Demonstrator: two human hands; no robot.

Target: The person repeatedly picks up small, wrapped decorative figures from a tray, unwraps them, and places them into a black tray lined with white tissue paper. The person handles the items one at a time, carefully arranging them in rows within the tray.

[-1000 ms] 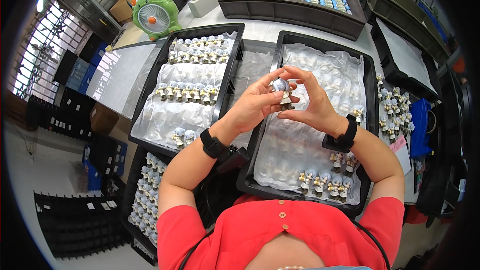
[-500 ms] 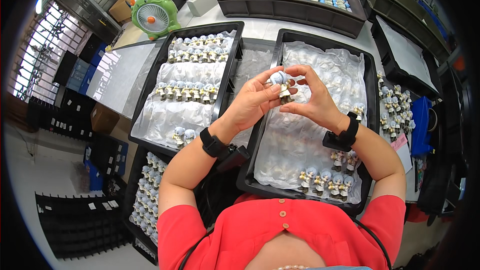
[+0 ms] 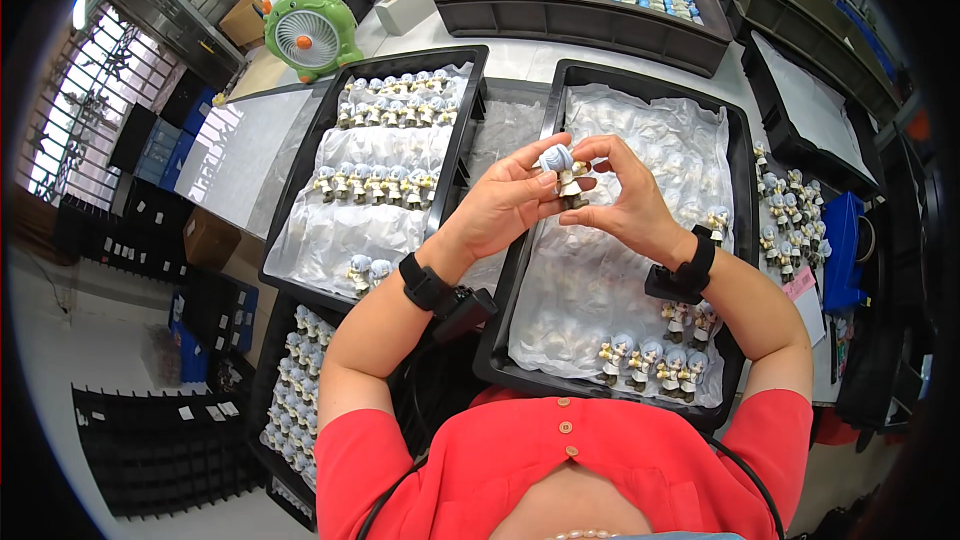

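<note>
Between my two hands, above the right-hand black tray [image 3: 749,170], is a small figurine [image 3: 557,164] with pale blue hair, a white outfit and a dark base. My left hand [image 3: 508,192] has its fingers closed round the figurine's left side. My right hand [image 3: 630,195] curves about the other side, fingertips at the figure's edge and base; how firmly they press is hard to see. Below, more figurines [image 3: 650,365] stand on the tray's white tissue at its near end. Others show faintly beneath the tissue.
On the left, another black tray [image 3: 275,250] holds rows of figurines on tissue. Behind stands a grey crate [image 3: 590,15] packed with blue-and-white pieces. A green fan [image 3: 308,37] is at the back left. Loose figurines [image 3: 790,215] and a blue bin [image 3: 845,250] lie to the right.
The figurine has turned and tilted slightly between my fingers. Both hands stay in nearly the same place, and the trays have not moved.
</note>
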